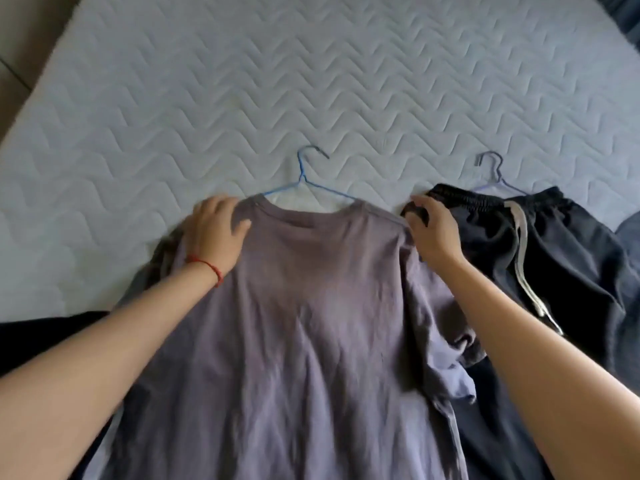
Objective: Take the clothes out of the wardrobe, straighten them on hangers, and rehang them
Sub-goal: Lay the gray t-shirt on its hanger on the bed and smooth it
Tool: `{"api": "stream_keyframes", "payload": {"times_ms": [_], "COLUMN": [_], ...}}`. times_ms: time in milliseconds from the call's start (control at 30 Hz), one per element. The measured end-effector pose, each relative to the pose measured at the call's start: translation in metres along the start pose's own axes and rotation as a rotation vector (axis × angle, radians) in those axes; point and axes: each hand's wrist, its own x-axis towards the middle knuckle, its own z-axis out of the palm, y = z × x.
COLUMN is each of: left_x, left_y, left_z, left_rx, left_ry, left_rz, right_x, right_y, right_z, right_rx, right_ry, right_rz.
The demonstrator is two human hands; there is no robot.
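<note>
A grey-purple T-shirt (pixel 304 323) lies flat on the mattress, with a blue wire hanger (pixel 304 178) inside its neck and the hook pointing away from me. My left hand (pixel 214 230) rests flat, fingers spread, on the shirt's left shoulder. My right hand (pixel 433 230) presses on the right shoulder seam, its fingertips curled at the edge of the dark garment beside it. That garment is a pair of black drawstring shorts (pixel 540 258) on a purple wire hanger (pixel 495 171).
The white quilted mattress (pixel 311 81) stretches far ahead. Floor shows past its left edge (pixel 20 39). Dark fabric (pixel 41 334) lies at the lower left under my forearm, and more dark cloth (pixel 628 233) sits at the right edge.
</note>
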Motion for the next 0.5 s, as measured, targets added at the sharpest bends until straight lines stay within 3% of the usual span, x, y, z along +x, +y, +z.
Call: {"api": "stream_keyframes", "payload": {"times_ms": [133, 300, 500], "left_x": [-0.082, -0.154, -0.188], "left_y": [0.030, 0.083, 0.097], "left_z": [0.051, 0.090, 0.126], "left_rx": [-0.017, -0.017, 0.213], "left_ry": [-0.151, -0.216, -0.347], "left_rz": [0.145, 0.159, 0.121], "right_x": [-0.050, -0.087, -0.101], "right_y": [0.062, 0.120, 0.144], "right_z": [-0.014, -0.034, -0.034], "right_rx": [-0.007, 0.012, 0.029], "right_ry": [0.027, 0.104, 0.071], "right_rz": [0.121, 0.306, 0.421]}}
